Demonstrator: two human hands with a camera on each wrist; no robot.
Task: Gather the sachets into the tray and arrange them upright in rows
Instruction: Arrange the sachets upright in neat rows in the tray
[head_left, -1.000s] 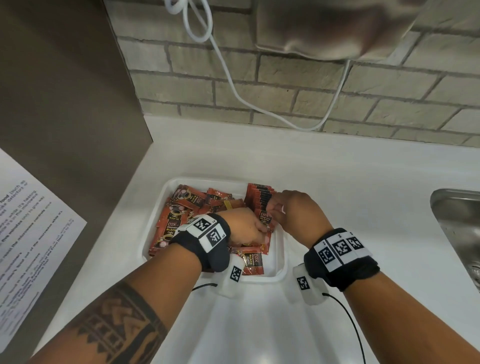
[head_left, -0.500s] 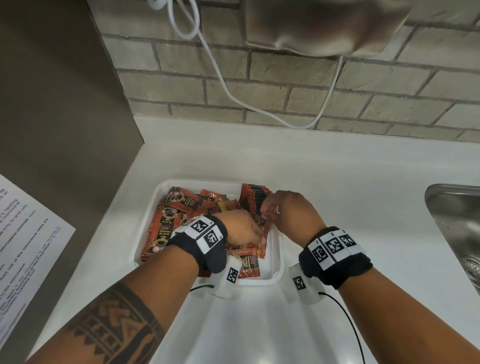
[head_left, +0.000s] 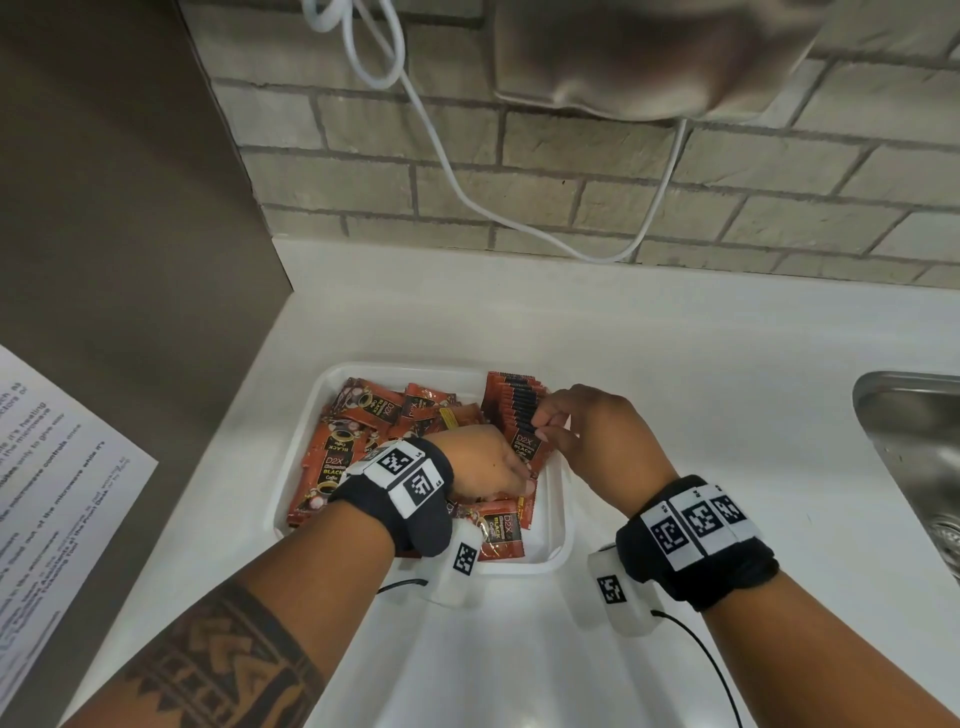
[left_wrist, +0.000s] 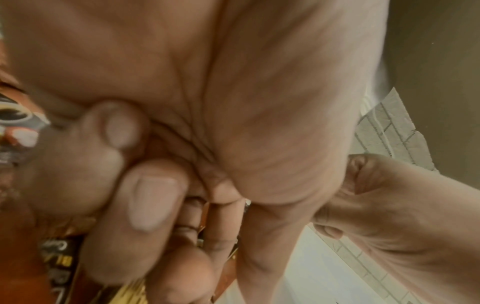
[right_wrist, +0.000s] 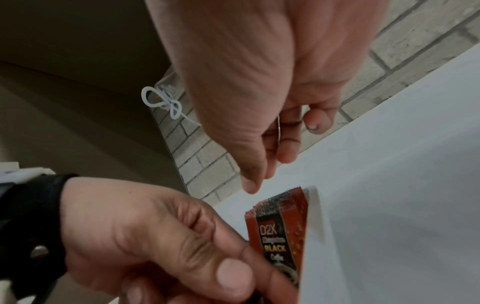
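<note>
White tray (head_left: 563, 499) sits on the counter (head_left: 675, 364), under both hands. An upright row of sachets (head_left: 514, 410) is packed against the tray's right wall, directly beneath the right hand's fingers (head_left: 545, 415). Loose sachets (head_left: 363, 415) lie flat and overlapping on the far side of the left hand, toward the tray's left wall; one more flat sachet (head_left: 501, 527) lies just under the left wrist.

Right hand (head_left: 597, 436): fingers curled down over the near end of the row, thumb and fingertips apart in the right wrist view; whether the tops are actually touched cannot be told. Left hand (head_left: 483, 462): fingers curled, thumb pressed on the face of the front sachet (right_wrist: 281, 236), so it is judged to be pinched.

Step judged in hand: the front sachet is being seated upright against the row.

Notes on doing it well:
- The row should be braced from above by the right fingers so it is not toppled forward.
- The sachet is best slid down flush with its face parallel to the row and its bottom edge on the tray floor.
- The pinch should be released only once the sachet is supported by its neighbours.
- The foil is slippery and thin; light pressure is advised, or the pack may buckle.
</note>
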